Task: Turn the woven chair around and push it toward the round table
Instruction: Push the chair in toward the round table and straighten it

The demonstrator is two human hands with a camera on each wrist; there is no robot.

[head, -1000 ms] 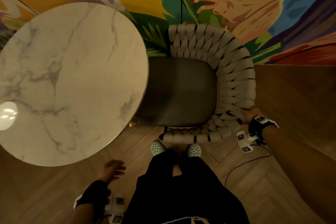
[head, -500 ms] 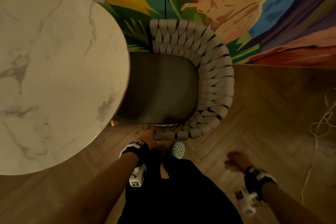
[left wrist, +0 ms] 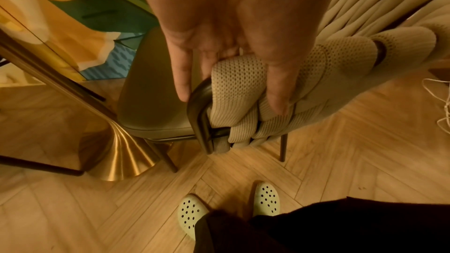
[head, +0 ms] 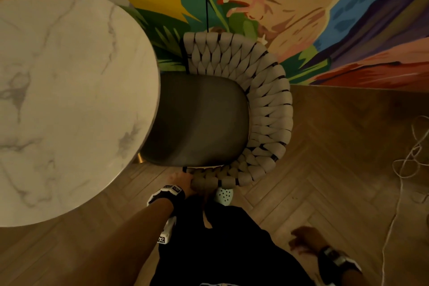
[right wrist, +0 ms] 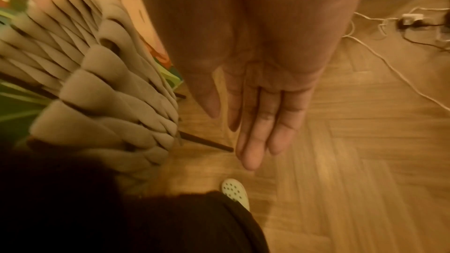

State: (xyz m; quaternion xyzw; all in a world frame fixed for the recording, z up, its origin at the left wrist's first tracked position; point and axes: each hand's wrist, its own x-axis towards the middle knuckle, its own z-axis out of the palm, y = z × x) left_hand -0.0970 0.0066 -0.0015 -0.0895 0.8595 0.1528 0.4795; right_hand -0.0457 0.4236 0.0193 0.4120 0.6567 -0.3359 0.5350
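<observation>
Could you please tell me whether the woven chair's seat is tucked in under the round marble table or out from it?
Partly in: the beige woven chair has its grey seat's left edge hidden beneath the round marble table.

round table [head: 69,100] cut off left | woven chair [head: 267,111] seat front hidden under it | right wrist view blurred

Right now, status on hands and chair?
Left hand grips the chair arm end. Right hand open, free. Seat tucked partly under the table. Nothing blocking.
</observation>
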